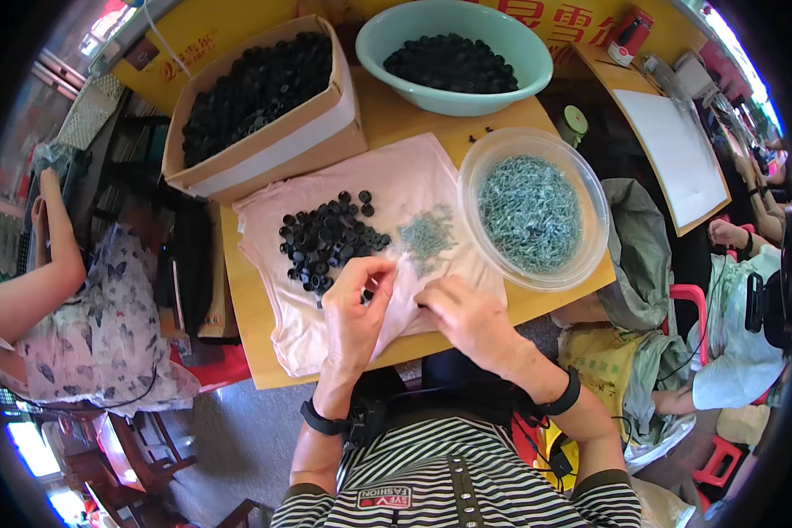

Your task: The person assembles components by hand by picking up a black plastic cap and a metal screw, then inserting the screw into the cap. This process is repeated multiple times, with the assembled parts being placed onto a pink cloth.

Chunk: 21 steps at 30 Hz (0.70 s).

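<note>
My left hand (358,304) rests on a pink cloth (414,180) at the near edge of a pile of small black caps (326,239), fingers curled around one black cap that peeks out under the palm. My right hand (465,315) lies beside it, fingers pinched together; what it pinches is too small to make out. A small heap of silvery screws (427,233) lies on the cloth just beyond my right hand.
A clear plastic bowl of screws (531,209) stands at the right of the wooden table (246,308). A cardboard box of black caps (260,88) and a green bowl of caps (453,57) stand at the back. Other people sit at the left and right.
</note>
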{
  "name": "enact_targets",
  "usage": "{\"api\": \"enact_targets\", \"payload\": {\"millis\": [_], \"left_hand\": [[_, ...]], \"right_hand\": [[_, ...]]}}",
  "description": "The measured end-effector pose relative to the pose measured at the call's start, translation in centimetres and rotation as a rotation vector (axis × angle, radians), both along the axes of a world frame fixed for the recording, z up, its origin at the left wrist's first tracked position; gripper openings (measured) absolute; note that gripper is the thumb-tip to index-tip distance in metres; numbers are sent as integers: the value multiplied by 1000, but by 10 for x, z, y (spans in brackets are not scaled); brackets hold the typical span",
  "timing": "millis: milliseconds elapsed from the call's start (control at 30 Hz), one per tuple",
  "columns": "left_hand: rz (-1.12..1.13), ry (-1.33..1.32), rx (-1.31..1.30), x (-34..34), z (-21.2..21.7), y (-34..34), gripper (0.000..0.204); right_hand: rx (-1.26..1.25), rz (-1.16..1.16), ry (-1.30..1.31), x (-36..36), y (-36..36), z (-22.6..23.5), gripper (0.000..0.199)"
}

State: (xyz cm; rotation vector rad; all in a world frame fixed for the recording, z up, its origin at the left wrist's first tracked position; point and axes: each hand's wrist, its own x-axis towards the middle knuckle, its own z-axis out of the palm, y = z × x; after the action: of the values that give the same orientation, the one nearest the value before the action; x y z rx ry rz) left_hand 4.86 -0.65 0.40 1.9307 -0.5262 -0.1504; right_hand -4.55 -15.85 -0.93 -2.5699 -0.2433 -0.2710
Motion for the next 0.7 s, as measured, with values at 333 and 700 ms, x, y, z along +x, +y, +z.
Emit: {"api": "enact_targets", "payload": {"millis": [333, 700], "left_hand": [[36, 589, -815, -30, 10, 12, 11], [-4, 523, -912, -42, 6, 13, 14]], "right_hand": [[1715, -114, 479, 2, -10, 27, 27], [1803, -83, 553, -1, 5, 30, 28]]}}
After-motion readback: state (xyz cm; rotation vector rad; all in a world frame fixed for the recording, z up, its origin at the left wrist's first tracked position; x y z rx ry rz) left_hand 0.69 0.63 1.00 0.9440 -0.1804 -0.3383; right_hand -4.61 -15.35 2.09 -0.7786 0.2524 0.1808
